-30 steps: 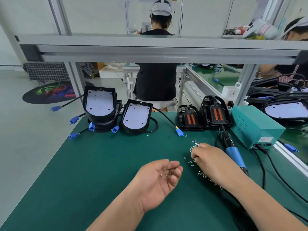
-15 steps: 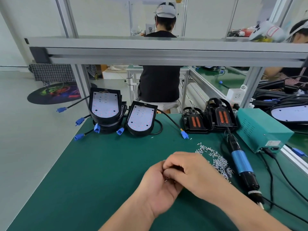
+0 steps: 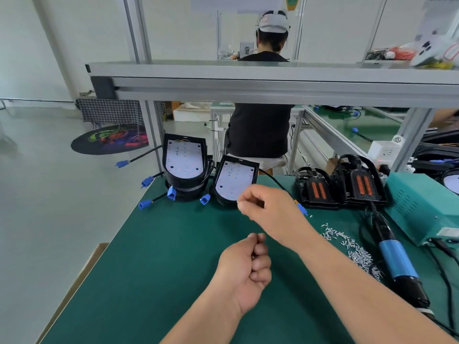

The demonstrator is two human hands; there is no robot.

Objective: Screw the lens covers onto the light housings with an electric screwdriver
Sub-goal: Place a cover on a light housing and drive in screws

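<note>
The screws point(image 3: 360, 255) are tiny, light, slippery, best pinched at the head; left hand point(image 3: 244, 266) fists, seemingly around some; right hand point(image 3: 263, 204) pinches, contents unclear.

A green table mat point(image 3: 173, 269) covers the near bench. At its right edge sits a teal metal box point(image 3: 422, 204) with vent slots, cables leading from its near side. An aluminium shelf beam point(image 3: 248, 80) spans the scene above. Beyond it a person in a black shirt point(image 3: 259, 130) sits on a white stool point(image 3: 268, 161), back turned. A round colourful floor mat point(image 3: 109, 140) lies far left, below a checked cloth point(image 3: 109, 111). A white socket block point(image 3: 383, 151) stands far right.
</note>
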